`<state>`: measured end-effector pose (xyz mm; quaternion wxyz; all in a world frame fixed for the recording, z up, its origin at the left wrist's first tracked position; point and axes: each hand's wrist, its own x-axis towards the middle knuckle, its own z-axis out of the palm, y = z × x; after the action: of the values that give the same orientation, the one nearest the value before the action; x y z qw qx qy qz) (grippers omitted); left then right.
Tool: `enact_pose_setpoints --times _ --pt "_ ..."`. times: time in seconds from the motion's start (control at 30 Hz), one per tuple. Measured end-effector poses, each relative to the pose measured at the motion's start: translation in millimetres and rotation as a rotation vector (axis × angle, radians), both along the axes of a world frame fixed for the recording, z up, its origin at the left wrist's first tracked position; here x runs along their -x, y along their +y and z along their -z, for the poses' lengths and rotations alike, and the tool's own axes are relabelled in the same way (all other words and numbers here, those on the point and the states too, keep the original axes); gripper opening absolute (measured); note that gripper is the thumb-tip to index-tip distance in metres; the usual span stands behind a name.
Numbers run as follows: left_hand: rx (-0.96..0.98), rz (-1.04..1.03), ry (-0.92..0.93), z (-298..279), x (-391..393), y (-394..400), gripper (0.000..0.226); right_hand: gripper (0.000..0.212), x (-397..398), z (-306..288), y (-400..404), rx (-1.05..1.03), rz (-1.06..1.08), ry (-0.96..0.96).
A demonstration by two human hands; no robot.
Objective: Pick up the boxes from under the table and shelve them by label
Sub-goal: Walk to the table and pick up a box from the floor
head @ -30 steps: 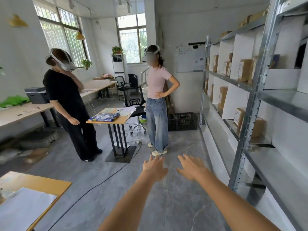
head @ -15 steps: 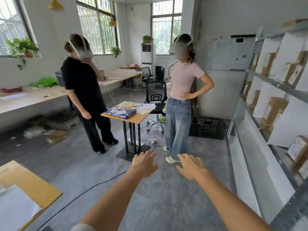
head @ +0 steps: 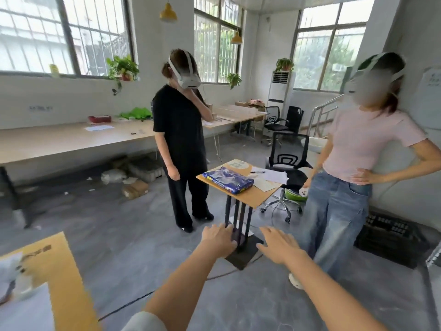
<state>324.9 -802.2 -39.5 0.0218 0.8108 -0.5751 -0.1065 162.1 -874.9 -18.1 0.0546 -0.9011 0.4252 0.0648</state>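
Note:
Both my arms reach forward over the grey floor. My left hand point(head: 219, 240) and my right hand point(head: 279, 247) are palm down, fingers spread, and hold nothing. A brown cardboard box point(head: 134, 189) lies on the floor at the edge of the long wooden table point(head: 59, 142) along the left wall, far ahead and left of my hands. A grey crate point(head: 145, 169) and a plastic bag point(head: 113, 175) sit under that table beside it. The shelving is out of view.
A small stand table point(head: 250, 199) with a blue packet and papers is straight ahead. A person in black point(head: 181, 144) stands left of it, a person in a pink top point(head: 353, 163) on its right. An office chair point(head: 288, 163), a black crate point(head: 389, 237), a floor cable point(head: 133, 304) and a near desk corner point(head: 59, 266) are around.
My view has swung left: the metal shelves have left the frame and the long wall table with its boxes has come in. Both hands stay stretched out, empty.

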Motion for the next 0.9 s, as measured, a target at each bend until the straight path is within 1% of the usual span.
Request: enact_pose_setpoints --times 0.13,0.27,0.4,0.5,0.67,0.8,0.9 --pt "-0.018 -0.122 0.001 8.8 -78.6 -23.0 0.058 0.058 -81.9 10.1 -51.2 -0.031 -0.107 0.0" --pt "-0.035 -0.263 0.006 22.0 -159.9 -52.5 0.056 0.057 -172.4 22.9 -105.0 -0.046 -0.229 0.014" --pt "-0.032 -0.377 0.017 31.1 -242.5 -100.3 0.056 0.057 -271.8 34.9 -165.3 -0.059 -0.333 -0.016" --pt "-0.029 -0.462 0.059 31.3 -297.8 -144.1 0.055 0.055 -345.0 38.9 -212.2 -0.096 -0.394 -0.018" --pt "-0.022 -0.533 0.085 25.5 -377.2 -205.7 0.055 0.054 -450.1 37.0 -274.7 -0.1 -0.483 0.008" --pt "-0.029 -0.597 0.079 25.9 -444.9 -237.1 0.056 0.057 -521.1 41.9 -314.1 -0.07 -0.538 0.028" --pt "-0.049 -0.633 0.086 34.6 -498.5 -258.1 0.056 0.057 -574.8 51.2 -342.0 -0.085 -0.557 0.036"
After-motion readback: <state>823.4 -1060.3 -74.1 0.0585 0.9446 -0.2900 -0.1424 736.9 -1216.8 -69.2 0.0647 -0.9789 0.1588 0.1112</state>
